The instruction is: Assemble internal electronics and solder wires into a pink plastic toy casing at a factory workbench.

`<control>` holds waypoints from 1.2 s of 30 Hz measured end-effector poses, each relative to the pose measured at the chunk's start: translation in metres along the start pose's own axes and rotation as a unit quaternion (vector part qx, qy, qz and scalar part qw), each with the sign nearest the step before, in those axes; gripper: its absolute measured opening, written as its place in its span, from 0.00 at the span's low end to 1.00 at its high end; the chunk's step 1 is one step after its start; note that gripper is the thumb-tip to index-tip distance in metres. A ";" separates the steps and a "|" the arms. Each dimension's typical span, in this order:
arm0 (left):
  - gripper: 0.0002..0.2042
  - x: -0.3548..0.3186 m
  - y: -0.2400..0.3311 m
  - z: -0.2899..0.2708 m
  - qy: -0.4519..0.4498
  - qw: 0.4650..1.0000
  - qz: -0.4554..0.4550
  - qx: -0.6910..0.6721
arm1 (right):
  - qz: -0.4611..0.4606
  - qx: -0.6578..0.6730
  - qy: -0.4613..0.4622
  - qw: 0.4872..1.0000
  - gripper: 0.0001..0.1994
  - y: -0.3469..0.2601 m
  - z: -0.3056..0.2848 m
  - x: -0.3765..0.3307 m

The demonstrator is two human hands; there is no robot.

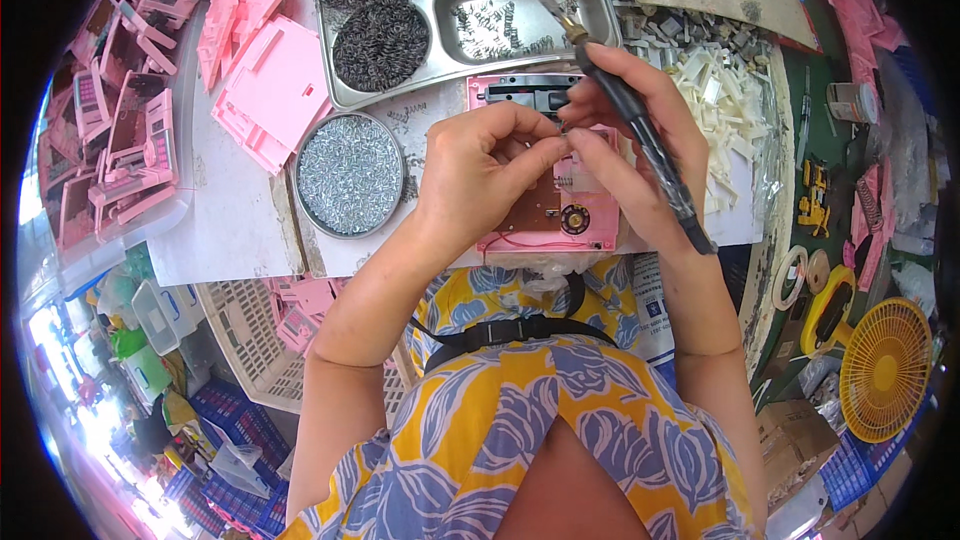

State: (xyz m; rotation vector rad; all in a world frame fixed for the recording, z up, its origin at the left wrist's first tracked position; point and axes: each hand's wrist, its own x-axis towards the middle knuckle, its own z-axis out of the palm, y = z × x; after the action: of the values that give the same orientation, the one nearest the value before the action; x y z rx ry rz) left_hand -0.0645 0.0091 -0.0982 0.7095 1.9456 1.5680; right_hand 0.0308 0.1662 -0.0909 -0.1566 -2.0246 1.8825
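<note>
My left hand (475, 165) is closed in a pinch above an open pink plastic casing (600, 232); what its fingertips hold is too small to make out. My right hand (655, 140) grips a black-handled tool with a thin metal tip (640, 120), tip pointing up and left; its kind is unclear. That hand's thumb and finger meet the left fingertips over the casing. Inside the casing are a black plastic part (525, 90), a brown board (530, 212), a round black part (575, 219) and a small coil spring (566, 183). The hands hide its middle.
Beyond the casing stands a metal compartment tray (440, 75) holding many dark springs. A round tin (301, 190) of small silvery pieces sits left, near flat pink panels (275, 90). White plastic parts (715, 90) are heaped right; a yellow fan (885, 370) stands farther right.
</note>
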 end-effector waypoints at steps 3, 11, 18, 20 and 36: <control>0.05 -0.001 0.000 -0.001 -0.010 1.000 0.014 0.013 | 0.010 0.021 0.029 0.999 0.27 0.005 0.007 0.003; 0.05 -0.004 -0.009 -0.007 -0.027 0.988 -0.077 -0.135 | -0.039 -0.044 0.070 0.996 0.28 0.015 0.011 -0.007; 0.07 -0.003 -0.007 -0.012 -0.046 0.978 -0.128 -0.157 | -0.167 -0.163 0.107 0.967 0.30 0.021 0.020 -0.016; 0.06 -0.003 -0.007 -0.012 -0.039 0.976 -0.130 -0.172 | -0.194 -0.197 0.105 0.955 0.30 0.020 0.020 -0.018; 0.07 0.012 -0.030 0.005 0.102 0.942 0.218 0.232 | -0.112 -0.191 0.093 0.971 0.17 0.017 -0.038 -0.051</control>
State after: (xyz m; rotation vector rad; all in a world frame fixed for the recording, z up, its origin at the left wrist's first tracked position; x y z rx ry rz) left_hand -0.0714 0.0151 -0.1299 1.2905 2.4789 1.4723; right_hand 0.0883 0.1874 -0.1159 -0.1871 -2.1491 1.2809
